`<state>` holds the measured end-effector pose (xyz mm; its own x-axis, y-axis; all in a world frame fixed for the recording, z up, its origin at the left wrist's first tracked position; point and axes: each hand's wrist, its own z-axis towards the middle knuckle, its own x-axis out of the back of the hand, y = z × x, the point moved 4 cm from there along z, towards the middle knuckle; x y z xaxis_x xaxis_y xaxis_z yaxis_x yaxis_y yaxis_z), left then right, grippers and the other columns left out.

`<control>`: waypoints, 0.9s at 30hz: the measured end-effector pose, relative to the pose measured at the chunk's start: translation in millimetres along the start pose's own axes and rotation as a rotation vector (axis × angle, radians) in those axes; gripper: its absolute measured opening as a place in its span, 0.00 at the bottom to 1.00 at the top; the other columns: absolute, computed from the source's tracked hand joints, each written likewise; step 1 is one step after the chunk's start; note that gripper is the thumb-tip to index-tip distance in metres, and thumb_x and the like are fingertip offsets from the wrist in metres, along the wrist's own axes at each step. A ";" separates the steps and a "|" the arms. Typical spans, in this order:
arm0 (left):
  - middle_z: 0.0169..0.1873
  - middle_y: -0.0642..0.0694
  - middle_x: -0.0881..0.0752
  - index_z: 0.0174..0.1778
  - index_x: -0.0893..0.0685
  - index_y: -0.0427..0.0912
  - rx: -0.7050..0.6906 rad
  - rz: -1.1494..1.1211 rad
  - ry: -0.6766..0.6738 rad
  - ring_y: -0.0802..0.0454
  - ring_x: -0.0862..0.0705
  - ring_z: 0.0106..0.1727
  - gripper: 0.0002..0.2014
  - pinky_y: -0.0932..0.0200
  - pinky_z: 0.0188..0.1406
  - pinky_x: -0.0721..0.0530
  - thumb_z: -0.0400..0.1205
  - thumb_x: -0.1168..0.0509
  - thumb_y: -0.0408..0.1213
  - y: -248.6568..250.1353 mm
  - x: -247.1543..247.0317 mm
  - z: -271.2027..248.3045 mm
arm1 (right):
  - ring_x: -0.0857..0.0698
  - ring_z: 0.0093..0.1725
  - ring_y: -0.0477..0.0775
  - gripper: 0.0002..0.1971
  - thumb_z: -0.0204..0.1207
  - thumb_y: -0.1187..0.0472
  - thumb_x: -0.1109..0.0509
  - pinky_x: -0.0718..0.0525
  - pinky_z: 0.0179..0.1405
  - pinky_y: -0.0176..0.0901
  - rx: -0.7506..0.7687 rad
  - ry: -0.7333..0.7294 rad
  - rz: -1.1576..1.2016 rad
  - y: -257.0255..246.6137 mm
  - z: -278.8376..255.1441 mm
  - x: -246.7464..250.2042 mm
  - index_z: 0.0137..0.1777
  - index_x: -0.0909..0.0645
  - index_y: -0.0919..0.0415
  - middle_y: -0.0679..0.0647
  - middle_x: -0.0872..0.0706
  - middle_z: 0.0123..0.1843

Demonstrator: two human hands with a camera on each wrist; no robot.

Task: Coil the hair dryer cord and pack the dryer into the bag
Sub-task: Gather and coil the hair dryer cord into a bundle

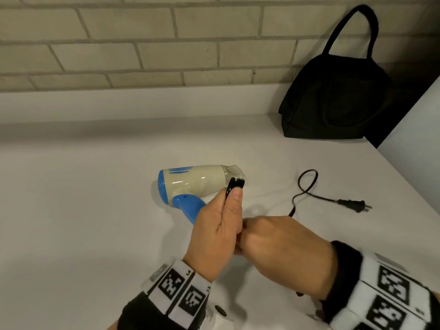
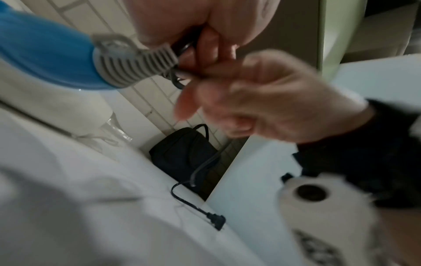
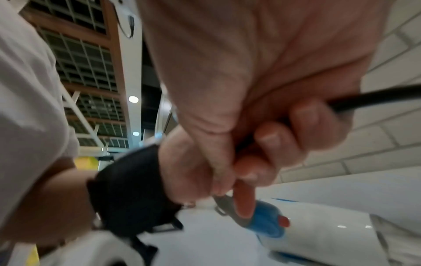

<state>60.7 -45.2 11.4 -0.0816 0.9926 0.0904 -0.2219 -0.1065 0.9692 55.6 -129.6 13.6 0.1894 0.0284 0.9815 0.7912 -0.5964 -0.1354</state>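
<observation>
The cream and blue hair dryer point(image 1: 197, 184) lies on its side on the white table point(image 1: 83, 210). In front of it my left hand point(image 1: 226, 215) grips a bundle of folded black cord loops point(image 1: 235, 186) between thumb and fingers. My right hand point(image 1: 252, 236) is pressed against the left and is curled round the cord point(image 3: 376, 99). From it the free cord point(image 1: 308, 182) runs right in one loop to the plug point(image 1: 354, 206) on the table. The grey strain relief point(image 2: 132, 63) on the blue handle point(image 2: 45, 54) sits right at my left fingers. The black bag point(image 1: 333, 101) stands at the back right.
A pale brick wall point(image 1: 166, 44) runs along the back of the table, with a low white ledge point(image 1: 119, 103) at its foot. The table's right edge point(image 1: 390, 167) passes close to the plug, and a white panel point(image 1: 416, 139) stands beyond it.
</observation>
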 end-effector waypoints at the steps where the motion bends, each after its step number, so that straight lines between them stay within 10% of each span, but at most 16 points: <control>1: 0.13 0.55 0.29 0.22 0.34 0.53 -0.008 0.013 0.006 0.61 0.33 0.17 0.16 0.76 0.21 0.34 0.78 0.50 0.45 -3.1 -0.6 -1.0 | 0.19 0.48 0.61 0.12 0.82 0.61 0.48 0.31 0.29 0.47 0.040 0.016 0.062 -2.0 -2.8 2.3 0.52 0.23 0.62 0.58 0.18 0.52; 7: 0.15 0.58 0.25 0.23 0.32 0.52 -0.038 0.086 -0.072 0.61 0.28 0.20 0.16 0.75 0.24 0.30 0.79 0.51 0.46 -7.8 -3.3 0.2 | 0.19 0.26 0.41 0.13 0.70 0.46 0.44 0.31 0.15 0.35 -0.015 0.179 0.106 3.5 -15.9 11.6 0.34 0.19 0.45 0.39 0.14 0.30; 12: 0.09 0.54 0.32 0.21 0.31 0.46 0.198 -0.018 -0.260 0.61 0.36 0.14 0.22 0.69 0.17 0.35 0.78 0.47 0.55 -19.0 -4.9 -3.4 | 0.22 0.32 0.36 0.21 0.57 0.30 0.41 0.30 0.27 0.33 -0.148 0.349 0.373 33.1 -23.1 36.8 0.41 0.26 0.43 0.33 0.21 0.25; 20: 0.06 0.58 0.38 0.18 0.34 0.47 0.570 -0.501 -0.548 0.62 0.44 0.08 0.22 0.66 0.13 0.47 0.74 0.51 0.57 -28.6 -1.0 -4.2 | 0.20 0.41 0.39 0.11 0.73 0.49 0.38 0.23 0.42 0.29 -0.129 0.547 0.673 58.2 -1.2 14.2 0.45 0.19 0.55 0.36 0.20 0.39; 27: 0.05 0.56 0.37 0.18 0.30 0.47 0.617 -0.850 -0.339 0.60 0.45 0.06 0.22 0.69 0.08 0.41 0.68 0.36 0.60 -39.5 5.0 -0.1 | 0.25 0.21 0.36 0.15 0.79 0.55 0.46 0.31 0.21 0.22 -0.250 0.238 1.228 57.6 9.1 -10.7 0.59 0.23 0.57 0.42 0.17 0.31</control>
<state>69.0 -36.0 -26.4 0.1599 0.7030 -0.6930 0.4512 0.5723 0.6847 104.4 -157.0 -5.9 0.5869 -0.7753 0.2334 0.0356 -0.2632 -0.9641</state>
